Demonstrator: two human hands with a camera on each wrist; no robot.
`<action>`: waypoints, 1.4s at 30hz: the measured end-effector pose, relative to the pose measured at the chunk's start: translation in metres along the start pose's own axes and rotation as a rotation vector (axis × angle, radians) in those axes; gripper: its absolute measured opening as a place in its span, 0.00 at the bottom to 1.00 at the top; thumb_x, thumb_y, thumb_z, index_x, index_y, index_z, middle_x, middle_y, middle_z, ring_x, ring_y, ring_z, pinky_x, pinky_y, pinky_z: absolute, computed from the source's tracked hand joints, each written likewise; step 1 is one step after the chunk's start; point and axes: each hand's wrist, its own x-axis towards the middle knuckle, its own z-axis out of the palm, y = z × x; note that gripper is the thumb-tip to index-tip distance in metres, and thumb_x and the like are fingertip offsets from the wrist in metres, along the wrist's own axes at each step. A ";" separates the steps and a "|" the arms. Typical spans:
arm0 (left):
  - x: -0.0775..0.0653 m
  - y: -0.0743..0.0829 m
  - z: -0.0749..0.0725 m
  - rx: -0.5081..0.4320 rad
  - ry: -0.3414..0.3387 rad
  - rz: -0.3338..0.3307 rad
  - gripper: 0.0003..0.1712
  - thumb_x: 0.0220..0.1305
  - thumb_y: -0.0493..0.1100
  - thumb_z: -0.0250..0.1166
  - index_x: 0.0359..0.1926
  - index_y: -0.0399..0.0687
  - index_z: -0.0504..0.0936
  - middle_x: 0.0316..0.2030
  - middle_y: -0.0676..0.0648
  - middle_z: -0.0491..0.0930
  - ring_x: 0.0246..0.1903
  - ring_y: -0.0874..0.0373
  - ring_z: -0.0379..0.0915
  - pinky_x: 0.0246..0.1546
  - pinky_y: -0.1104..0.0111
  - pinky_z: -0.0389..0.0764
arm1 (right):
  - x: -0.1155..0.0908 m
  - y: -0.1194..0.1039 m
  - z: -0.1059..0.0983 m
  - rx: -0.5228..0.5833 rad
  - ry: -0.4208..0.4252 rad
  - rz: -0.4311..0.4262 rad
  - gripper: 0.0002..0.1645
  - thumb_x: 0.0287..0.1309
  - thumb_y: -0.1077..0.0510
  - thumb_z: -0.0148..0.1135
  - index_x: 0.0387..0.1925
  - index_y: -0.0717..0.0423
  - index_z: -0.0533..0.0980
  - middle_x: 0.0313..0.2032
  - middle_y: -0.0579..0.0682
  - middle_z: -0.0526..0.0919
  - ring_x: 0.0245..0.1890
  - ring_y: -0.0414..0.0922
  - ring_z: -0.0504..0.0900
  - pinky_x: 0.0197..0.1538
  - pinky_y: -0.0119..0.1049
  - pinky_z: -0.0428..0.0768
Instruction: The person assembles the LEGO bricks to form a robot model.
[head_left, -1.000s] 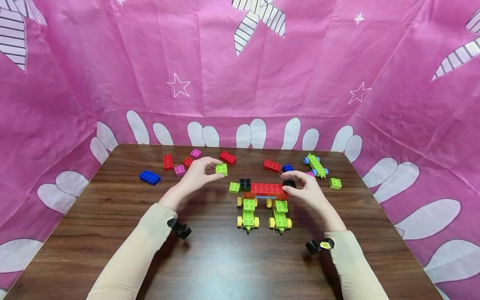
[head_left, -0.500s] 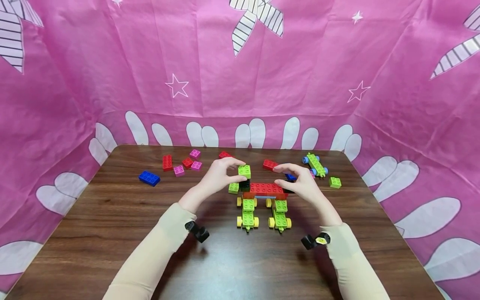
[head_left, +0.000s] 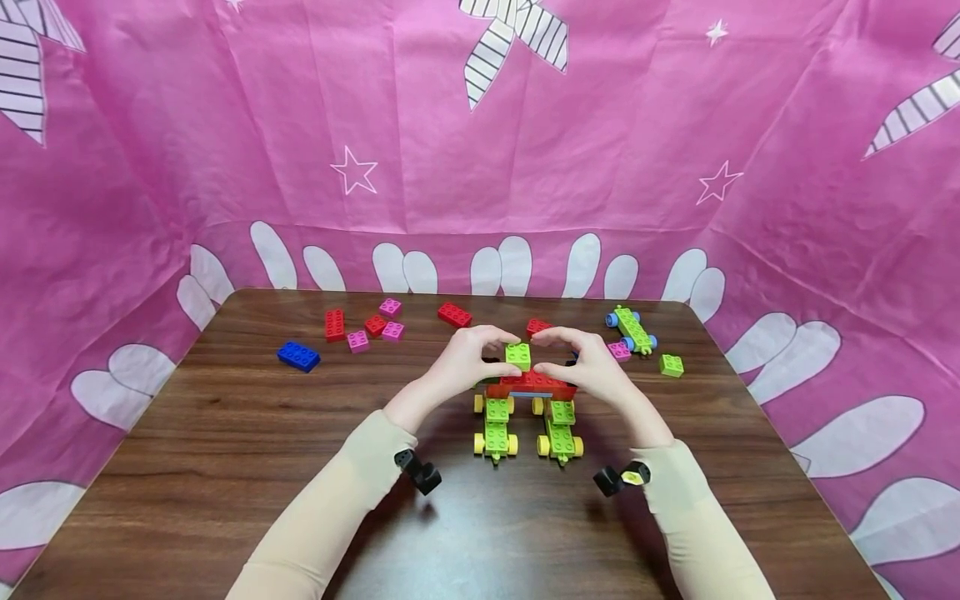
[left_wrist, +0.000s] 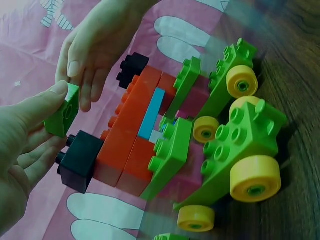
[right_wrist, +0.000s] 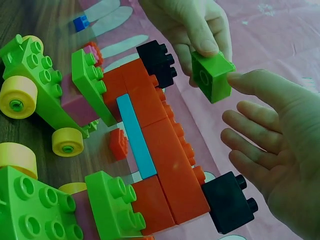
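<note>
My left hand [head_left: 468, 358] pinches a lime green brick [head_left: 517, 356] between thumb and fingers, above the built model. Facing it, my right hand [head_left: 588, 362] is empty with its fingers apart; in the right wrist view its nearest fingertip is right at the green brick. Below is a bridge of red bricks [head_left: 543, 385] with a blue strip [right_wrist: 136, 137] in its side. A black brick [left_wrist: 82, 162] sits at one end and another black brick [left_wrist: 132, 70] at the other. Two lime wheeled bases [head_left: 496, 437] with yellow wheels carry the bridge.
Red, pink and blue bricks lie along the back left, among them a blue brick [head_left: 298, 356]. At the back right stand a lime car base [head_left: 632, 329] with blue wheels and a loose lime brick [head_left: 671, 365]. A pink curtain [head_left: 450, 167] surrounds the wooden table [head_left: 187, 450].
My left hand has carried the lime green brick rightward from beside the model to above the red bridge. My right hand has left the black brick at the right end and moved leftward toward it.
</note>
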 end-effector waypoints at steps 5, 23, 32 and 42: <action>0.000 0.000 0.005 -0.027 0.000 -0.008 0.24 0.52 0.44 0.75 0.50 0.44 0.83 0.45 0.47 0.83 0.39 0.59 0.79 0.43 0.71 0.80 | 0.000 -0.003 0.001 -0.030 -0.021 0.009 0.24 0.53 0.56 0.72 0.52 0.56 0.78 0.49 0.53 0.84 0.53 0.50 0.79 0.56 0.52 0.76; 0.002 -0.004 0.013 -0.030 -0.032 -0.010 0.23 0.52 0.43 0.74 0.50 0.42 0.83 0.44 0.46 0.84 0.39 0.57 0.80 0.45 0.65 0.81 | 0.001 0.001 0.004 -0.123 -0.056 0.034 0.18 0.52 0.57 0.71 0.46 0.54 0.81 0.43 0.50 0.86 0.47 0.47 0.81 0.48 0.46 0.81; 0.001 -0.010 0.008 -0.014 -0.079 -0.063 0.24 0.58 0.45 0.71 0.54 0.40 0.81 0.47 0.45 0.83 0.47 0.55 0.79 0.52 0.65 0.79 | 0.002 0.004 0.006 -0.153 -0.053 0.048 0.18 0.51 0.58 0.70 0.46 0.55 0.81 0.42 0.50 0.86 0.46 0.47 0.82 0.44 0.41 0.81; 0.000 -0.015 0.009 0.049 -0.117 -0.041 0.22 0.59 0.47 0.69 0.52 0.42 0.82 0.45 0.47 0.84 0.47 0.54 0.79 0.51 0.63 0.78 | 0.003 0.003 0.007 -0.151 -0.102 0.066 0.17 0.52 0.60 0.70 0.46 0.57 0.81 0.43 0.52 0.86 0.46 0.48 0.83 0.45 0.45 0.83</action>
